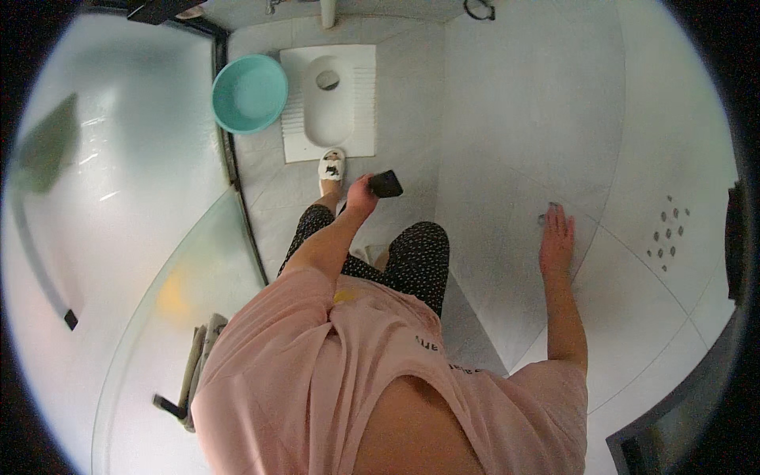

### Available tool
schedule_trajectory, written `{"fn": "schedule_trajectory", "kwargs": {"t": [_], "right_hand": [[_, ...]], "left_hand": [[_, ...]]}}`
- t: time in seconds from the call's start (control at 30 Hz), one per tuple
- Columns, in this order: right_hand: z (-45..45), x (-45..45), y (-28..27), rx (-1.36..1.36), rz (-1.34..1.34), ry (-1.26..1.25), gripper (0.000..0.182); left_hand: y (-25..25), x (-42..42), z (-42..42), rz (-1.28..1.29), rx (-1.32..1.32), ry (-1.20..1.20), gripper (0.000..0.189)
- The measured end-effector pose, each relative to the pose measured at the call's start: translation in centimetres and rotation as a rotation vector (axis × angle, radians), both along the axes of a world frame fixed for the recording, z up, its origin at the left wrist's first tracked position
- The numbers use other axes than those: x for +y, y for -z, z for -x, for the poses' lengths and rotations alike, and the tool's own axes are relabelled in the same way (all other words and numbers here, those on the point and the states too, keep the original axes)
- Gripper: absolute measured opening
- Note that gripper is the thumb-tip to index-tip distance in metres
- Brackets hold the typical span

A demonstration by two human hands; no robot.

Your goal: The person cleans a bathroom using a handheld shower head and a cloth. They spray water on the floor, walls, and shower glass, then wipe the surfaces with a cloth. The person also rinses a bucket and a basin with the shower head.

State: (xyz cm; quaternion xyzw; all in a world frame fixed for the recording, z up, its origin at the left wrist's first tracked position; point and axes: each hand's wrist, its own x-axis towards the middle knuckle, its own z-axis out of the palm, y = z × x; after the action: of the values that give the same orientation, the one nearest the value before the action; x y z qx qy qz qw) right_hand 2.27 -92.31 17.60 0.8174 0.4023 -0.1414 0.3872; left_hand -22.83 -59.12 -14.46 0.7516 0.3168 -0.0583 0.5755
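My left hand (361, 196) is closed around a black, block-shaped object (386, 184) in front of my knees; what exactly it is cannot be told. A thin dark part shows just below that fist. Off to the right, my right hand (557, 240) lies against the pale tiled wall (522, 107), its fingers stretched out and holding nothing. Ahead on the floor is a white ceramic squat toilet (365, 101) with ribbed footrests. A white slipper (331, 165) with a dark print, on my foot, is at its near edge.
A teal plastic basin (249, 94) sits left of the toilet, overlapping its edge. Frosted glass panels (148, 148) in a dark frame run along the left side, with folded cloths (202, 362) on a rail. A white pipe (328, 13) comes down behind the toilet.
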Motion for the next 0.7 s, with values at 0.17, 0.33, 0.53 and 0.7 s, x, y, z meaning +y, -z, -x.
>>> {"fn": "schedule_trajectory", "kwargs": {"t": [0.17, 0.33, 0.53, 0.7], "right_hand": [[-6.8, 4.2, 3.6, 0.035, 0.048, -0.144, 0.045], [-19.5, 15.0, 7.9, -0.32, -0.163, -0.228, 0.044], [-17.3, 9.1, 23.1, 0.127, 0.24, -0.269, 0.046], [-25.0, 15.8, 19.7, -0.099, 0.208, -0.265, 0.05]], "left_hand": [[2.2, -0.6, -0.3, -0.106, 0.112, 0.025, 0.033], [4.4, -0.2, -3.2, -0.098, 0.202, -0.023, 0.031], [4.7, -1.0, -7.0, -0.125, 0.178, -0.215, 0.028], [6.5, -0.3, -8.7, -0.172, 0.205, -0.203, 0.026]]}}
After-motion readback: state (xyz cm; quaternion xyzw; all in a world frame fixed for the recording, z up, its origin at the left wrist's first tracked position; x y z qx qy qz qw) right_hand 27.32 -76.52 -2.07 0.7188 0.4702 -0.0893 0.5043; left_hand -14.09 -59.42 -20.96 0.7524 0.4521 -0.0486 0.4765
